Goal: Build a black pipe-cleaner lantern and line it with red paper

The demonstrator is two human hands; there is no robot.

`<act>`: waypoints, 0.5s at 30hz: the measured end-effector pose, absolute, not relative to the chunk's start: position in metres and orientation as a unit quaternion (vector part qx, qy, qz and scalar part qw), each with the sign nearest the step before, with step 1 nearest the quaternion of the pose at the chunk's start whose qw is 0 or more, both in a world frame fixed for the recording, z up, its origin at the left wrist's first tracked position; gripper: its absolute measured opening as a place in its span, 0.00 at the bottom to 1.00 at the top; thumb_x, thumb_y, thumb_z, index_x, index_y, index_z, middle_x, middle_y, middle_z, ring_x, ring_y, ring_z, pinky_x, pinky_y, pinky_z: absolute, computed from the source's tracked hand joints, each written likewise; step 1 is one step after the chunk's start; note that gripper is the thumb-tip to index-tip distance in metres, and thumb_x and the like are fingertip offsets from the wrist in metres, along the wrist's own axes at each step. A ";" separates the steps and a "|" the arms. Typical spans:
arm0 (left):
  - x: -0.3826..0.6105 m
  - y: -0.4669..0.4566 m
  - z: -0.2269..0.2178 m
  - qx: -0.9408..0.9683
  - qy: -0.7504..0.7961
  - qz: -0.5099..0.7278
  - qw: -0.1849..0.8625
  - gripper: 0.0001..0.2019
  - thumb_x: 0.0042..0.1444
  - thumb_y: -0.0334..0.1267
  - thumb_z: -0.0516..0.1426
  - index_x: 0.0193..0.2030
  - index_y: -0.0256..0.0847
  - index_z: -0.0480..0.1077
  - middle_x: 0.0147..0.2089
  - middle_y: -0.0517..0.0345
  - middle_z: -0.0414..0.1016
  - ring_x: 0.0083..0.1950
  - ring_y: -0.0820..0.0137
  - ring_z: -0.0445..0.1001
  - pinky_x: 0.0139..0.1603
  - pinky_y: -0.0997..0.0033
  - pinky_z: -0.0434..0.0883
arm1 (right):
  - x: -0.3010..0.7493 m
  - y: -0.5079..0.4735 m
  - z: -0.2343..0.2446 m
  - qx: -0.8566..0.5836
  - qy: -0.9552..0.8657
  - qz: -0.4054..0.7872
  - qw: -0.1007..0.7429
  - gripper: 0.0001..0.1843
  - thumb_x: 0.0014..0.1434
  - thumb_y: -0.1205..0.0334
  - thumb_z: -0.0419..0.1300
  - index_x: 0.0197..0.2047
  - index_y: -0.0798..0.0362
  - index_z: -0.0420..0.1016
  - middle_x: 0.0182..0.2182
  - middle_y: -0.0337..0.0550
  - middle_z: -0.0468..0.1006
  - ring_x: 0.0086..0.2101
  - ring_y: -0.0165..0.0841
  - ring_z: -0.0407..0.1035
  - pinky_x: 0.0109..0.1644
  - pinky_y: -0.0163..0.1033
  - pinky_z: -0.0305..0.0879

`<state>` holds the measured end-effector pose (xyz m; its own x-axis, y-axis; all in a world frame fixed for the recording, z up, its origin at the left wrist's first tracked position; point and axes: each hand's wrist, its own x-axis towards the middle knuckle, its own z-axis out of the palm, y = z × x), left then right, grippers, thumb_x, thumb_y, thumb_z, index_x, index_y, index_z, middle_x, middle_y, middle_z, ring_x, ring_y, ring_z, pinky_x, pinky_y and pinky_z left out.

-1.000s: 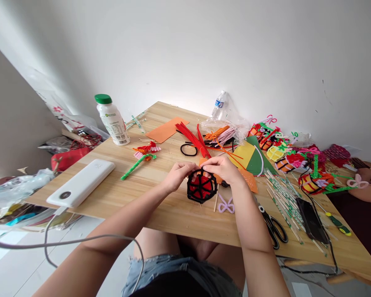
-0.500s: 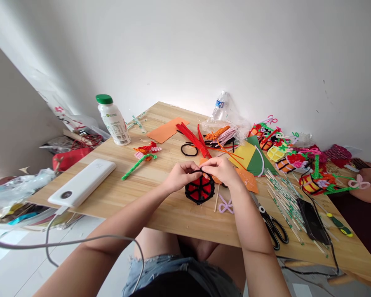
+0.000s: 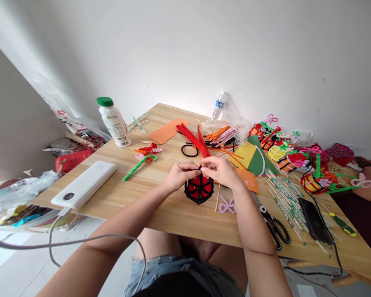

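Observation:
A round red craft piece with black pipe-cleaner spokes and rim is held up over the near middle of the table. At its top edge, my left hand pinches the black pipe cleaner from the left. My right hand grips the same spot from the right, fingertips close to the left ones. What exactly lies between the fingertips is partly hidden. A lilac pipe-cleaner bow and a thin wooden stick lie just beside the piece. Behind my hands rests a bundle of red pipe cleaners.
On the left stand a white bottle and a power bank with a cable. Scissors, paper-wrapped sticks, a phone and a screwdriver lie right. Several finished pipe-cleaner lanterns sit beyond, near another person's arm.
My fingers have shifted slightly at the top of the round piece, which hangs almost in the same place. The camera view has moved a little.

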<state>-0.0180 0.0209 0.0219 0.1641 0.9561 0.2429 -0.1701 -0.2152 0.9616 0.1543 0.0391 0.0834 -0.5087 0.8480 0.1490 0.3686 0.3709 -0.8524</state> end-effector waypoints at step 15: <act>-0.017 0.021 0.023 0.569 0.338 0.548 0.511 0.13 0.43 0.45 0.66 0.21 0.36 0.74 0.23 0.61 0.68 0.25 0.75 0.65 0.28 0.75 0.66 | 0.141 0.006 0.099 -0.337 -0.920 -0.157 0.125 0.14 0.64 0.72 0.50 0.36 0.57 0.77 0.34 0.48 0.76 0.36 0.36 0.66 0.38 0.40 0.61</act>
<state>-0.0171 0.0206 0.0229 0.1714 0.9451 0.2783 -0.1756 -0.2486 0.9526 0.1413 0.0057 0.0986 -0.7420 0.5803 0.3356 0.6587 0.7241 0.2042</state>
